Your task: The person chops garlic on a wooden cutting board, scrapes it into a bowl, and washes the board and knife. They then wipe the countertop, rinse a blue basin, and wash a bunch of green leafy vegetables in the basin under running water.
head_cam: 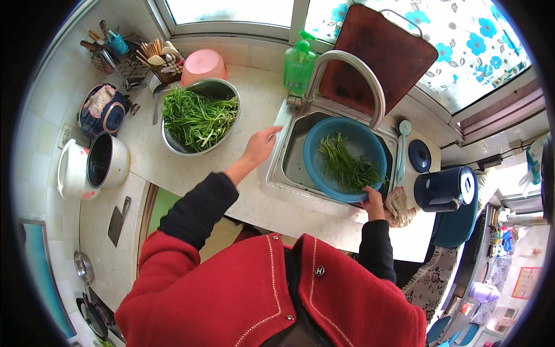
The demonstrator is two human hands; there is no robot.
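My right hand (373, 200) grips the near right rim of a blue plastic basin (313, 171). This basin sits in the stainless steel sink (291, 149), with a bunch of thin green leafy stems (344, 162) lying inside it. Over the counter, beside the sink's left rim, my left hand (259, 145) is empty, its forefinger extended to the right. Left of that hand, a stainless steel bowl (235, 119) holds a large heap of similar greens (197, 115). A curved faucet (347, 54) arches over the basin's far side.
Behind the sink stand a green pump bottle (299, 69) and a leaning cutting board (375, 56). Right of it lie a brush (403, 147), a cloth (399, 208) and a dark blue kettle (440, 188). Leftward are a pink bowl (204, 65), an inner pot (110, 160) and a cleaver (117, 223).
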